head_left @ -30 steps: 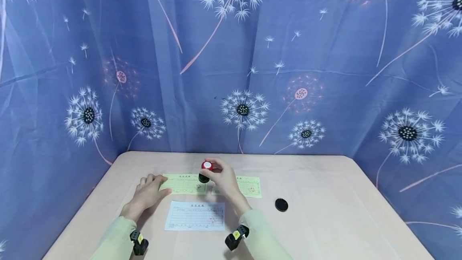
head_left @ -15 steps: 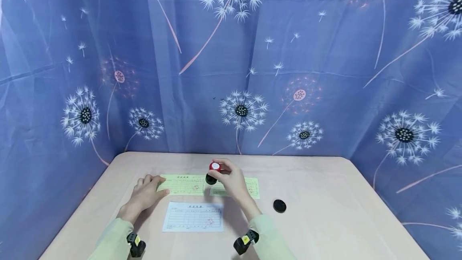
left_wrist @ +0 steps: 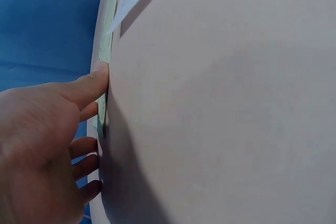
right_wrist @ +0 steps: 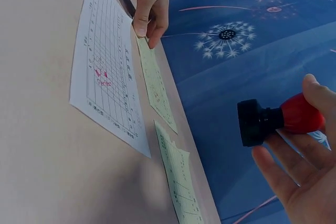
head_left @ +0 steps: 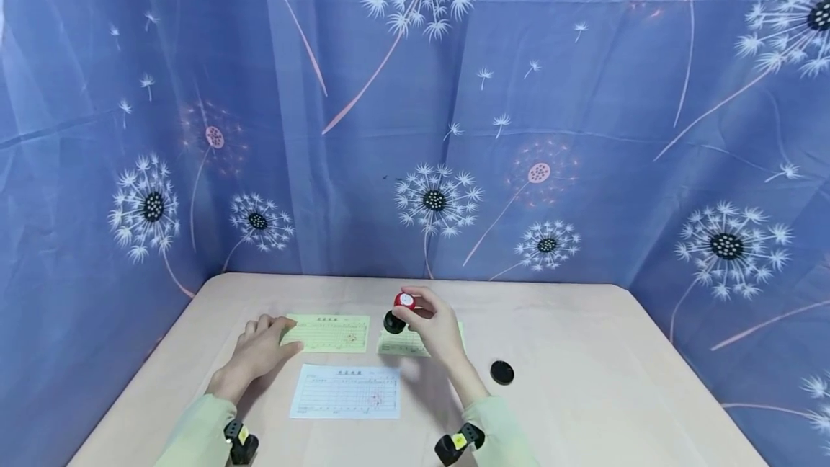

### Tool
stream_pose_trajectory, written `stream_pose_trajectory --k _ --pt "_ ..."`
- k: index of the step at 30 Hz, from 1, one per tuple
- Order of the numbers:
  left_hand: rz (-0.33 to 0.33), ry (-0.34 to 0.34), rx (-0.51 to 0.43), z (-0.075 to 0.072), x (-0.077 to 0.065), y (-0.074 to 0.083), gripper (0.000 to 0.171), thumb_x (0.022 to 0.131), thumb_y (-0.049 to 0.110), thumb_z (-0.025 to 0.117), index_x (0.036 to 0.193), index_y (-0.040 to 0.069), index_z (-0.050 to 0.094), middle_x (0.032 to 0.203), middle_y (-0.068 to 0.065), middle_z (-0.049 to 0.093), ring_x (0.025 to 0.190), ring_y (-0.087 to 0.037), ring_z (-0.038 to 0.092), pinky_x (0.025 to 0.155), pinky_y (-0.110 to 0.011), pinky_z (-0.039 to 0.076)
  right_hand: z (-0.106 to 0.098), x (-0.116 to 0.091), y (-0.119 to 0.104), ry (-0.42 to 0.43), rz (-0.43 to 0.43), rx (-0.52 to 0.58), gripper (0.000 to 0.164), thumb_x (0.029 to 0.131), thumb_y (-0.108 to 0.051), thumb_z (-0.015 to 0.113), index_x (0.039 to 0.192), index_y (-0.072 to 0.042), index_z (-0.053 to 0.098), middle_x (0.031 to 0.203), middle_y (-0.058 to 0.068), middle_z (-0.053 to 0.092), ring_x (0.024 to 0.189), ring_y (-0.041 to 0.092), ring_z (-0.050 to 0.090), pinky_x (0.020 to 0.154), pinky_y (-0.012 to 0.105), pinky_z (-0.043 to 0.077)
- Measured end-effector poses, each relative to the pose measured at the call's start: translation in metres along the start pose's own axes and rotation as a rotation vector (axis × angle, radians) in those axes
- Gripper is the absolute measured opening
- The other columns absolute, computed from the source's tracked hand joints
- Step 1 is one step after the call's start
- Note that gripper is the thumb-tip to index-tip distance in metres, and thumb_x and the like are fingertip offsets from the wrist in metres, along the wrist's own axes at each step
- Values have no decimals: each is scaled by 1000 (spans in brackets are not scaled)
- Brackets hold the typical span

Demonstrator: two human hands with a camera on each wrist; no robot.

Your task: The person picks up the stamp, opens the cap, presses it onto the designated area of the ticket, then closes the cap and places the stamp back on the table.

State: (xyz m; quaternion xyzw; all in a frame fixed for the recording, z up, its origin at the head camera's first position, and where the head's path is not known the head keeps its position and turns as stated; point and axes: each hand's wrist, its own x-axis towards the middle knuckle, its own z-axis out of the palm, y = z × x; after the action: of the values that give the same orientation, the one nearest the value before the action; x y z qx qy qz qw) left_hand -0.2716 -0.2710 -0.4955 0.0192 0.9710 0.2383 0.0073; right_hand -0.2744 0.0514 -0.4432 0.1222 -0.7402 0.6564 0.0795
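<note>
My right hand [head_left: 436, 324] holds a stamp [right_wrist: 255, 121] with a red knob and a black round base, raised above the right green slip [head_left: 403, 343]. In the right wrist view, the stamp is tipped sideways, with thumb and fingers around the red handle. My left hand [head_left: 261, 352] rests on the table, its thumb [left_wrist: 97, 80] and forefinger pressing on the left end of the other green slip [head_left: 331, 334]. That slip bears a red mark near its lower right. Nearer to me lies a white slip [head_left: 344, 391] with a red stamp mark; part of the right green slip is hidden behind my right hand.
A black round cap [head_left: 502, 372] lies on the table [head_left: 583, 395] to the right of my right hand. Blue curtain [head_left: 363, 164] with dandelion patterns stands behind the table and along both sides. Each wrist carries a small black camera.
My right hand has moved to the right with the stamp, from over the left green slip's right end to over the right green slip. My left hand has stayed on its slip.
</note>
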Motion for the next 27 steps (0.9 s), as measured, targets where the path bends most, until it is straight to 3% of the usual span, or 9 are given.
stream_pose_trajectory --k 8,18,27 --pt "-12 -28 -4 -5 0 8 59 92 39 66 139 5 53 131 -24 46 108 -36 40 94 -57 36 -14 -5 15 39 7 -24 37 82 -15 81 118 -15 70 103 15 75 78 5 70 66 24 58" --pt "-11 -18 -2 -8 1 8 61 91 40 67 139 4 53 132 -25 46 109 -37 40 93 -57 36 -25 -8 16 47 16 -6 37 84 -15 80 119 -14 70 103 14 75 79 7 71 67 33 61" --pt "-15 -1 -21 -5 -2 6 65 90 42 67 139 3 53 134 -26 45 111 -39 39 95 -59 35 -35 -15 15 46 14 45 41 84 -11 79 122 -4 67 106 20 73 83 7 71 71 34 62"
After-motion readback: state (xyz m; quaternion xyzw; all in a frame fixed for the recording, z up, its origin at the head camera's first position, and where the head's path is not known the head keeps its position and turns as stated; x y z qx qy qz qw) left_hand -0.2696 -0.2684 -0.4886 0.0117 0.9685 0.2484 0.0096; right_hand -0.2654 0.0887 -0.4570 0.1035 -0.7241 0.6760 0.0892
